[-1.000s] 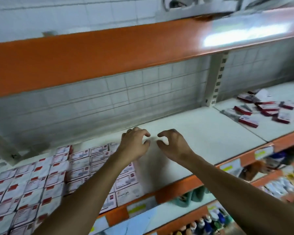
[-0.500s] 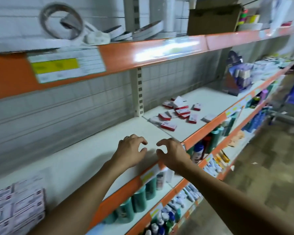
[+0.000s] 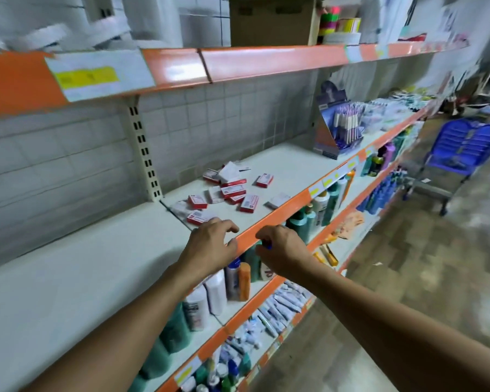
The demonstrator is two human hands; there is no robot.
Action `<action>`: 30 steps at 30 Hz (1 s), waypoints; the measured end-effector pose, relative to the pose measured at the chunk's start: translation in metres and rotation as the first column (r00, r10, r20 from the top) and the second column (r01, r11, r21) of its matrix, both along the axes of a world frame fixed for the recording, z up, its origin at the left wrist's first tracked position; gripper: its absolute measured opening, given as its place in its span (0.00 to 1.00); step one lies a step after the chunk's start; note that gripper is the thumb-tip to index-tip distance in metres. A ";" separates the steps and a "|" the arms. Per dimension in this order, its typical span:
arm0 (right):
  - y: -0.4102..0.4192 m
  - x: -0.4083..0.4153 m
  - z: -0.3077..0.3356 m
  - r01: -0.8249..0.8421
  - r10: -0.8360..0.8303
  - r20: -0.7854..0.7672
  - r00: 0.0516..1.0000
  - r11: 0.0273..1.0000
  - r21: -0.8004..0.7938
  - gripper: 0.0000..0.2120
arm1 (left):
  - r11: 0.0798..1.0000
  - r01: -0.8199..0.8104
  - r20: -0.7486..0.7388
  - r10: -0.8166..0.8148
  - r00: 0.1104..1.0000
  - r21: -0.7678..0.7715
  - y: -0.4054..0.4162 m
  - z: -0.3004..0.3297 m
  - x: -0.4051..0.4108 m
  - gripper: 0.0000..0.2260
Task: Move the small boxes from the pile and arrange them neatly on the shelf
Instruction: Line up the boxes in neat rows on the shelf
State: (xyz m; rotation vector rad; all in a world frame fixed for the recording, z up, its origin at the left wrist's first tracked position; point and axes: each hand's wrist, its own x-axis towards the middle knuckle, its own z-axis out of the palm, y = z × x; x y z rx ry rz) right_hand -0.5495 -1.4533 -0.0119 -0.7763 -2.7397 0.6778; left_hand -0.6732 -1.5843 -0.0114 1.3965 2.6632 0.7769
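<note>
Along the middle shelf (image 3: 280, 171), white-topped with an orange front edge, a loose pile of small boxes (image 3: 229, 190) lies scattered — red-and-white cartons, some flat, some tipped on one another, just right of the slotted upright (image 3: 145, 154) on the tiled wall. Both of the person's arms reach out at the shelf's front edge. Nearest the pile is the left hand (image 3: 210, 250), over the shelf surface, its fingers loosely curled with a gap between thumb and forefinger and nothing held; its fingertips are just beside the closest box (image 3: 200, 217), though whether they touch it I cannot tell. Beyond the orange lip hangs the right hand (image 3: 280, 250), in front of the bottles (image 3: 317, 210) on the level below, fingers likewise bent and parted — a small dark blue thing shows at its fingertips, too blurred to say whether it is held or only behind. Further right on the same shelf stands a cardboard display of pens (image 3: 343, 128). Up on the top shelf sit a brown carton (image 3: 269, 21) and rolls of bright tape (image 3: 337, 26). Out on the floor is a blue plastic chair (image 3: 464, 148).
</note>
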 end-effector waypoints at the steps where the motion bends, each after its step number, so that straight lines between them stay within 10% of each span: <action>1: 0.008 0.002 0.000 -0.003 0.003 -0.003 1.000 1.000 0.004 0.16 | 1.000 0.002 0.002 -0.002 1.000 0.008 0.008 -0.001 0.001 0.14; 30: 0.209 -0.111 -0.019 -0.126 0.123 -0.075 0.990 0.992 -0.032 0.19 | 0.912 -0.295 -0.217 0.238 0.947 -0.284 0.166 -0.011 -0.071 0.22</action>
